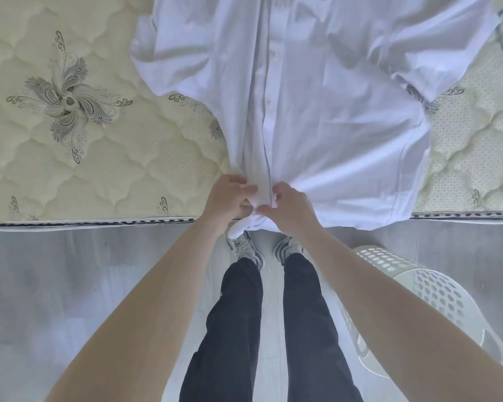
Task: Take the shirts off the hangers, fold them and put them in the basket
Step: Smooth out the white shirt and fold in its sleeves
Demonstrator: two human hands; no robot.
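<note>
Bare forearms reach forward; the left hand [230, 198] and right hand [288, 204] both pinch the hem of the white shirt [317, 111], spread on the mattress [84, 140], basket [424, 285] at right.

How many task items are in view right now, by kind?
White button-front cotton shirt, spread on the quilted mattress: 1
White perforated plastic laundry basket, on the floor: 1
Hangers: 0
Total: 2
</note>
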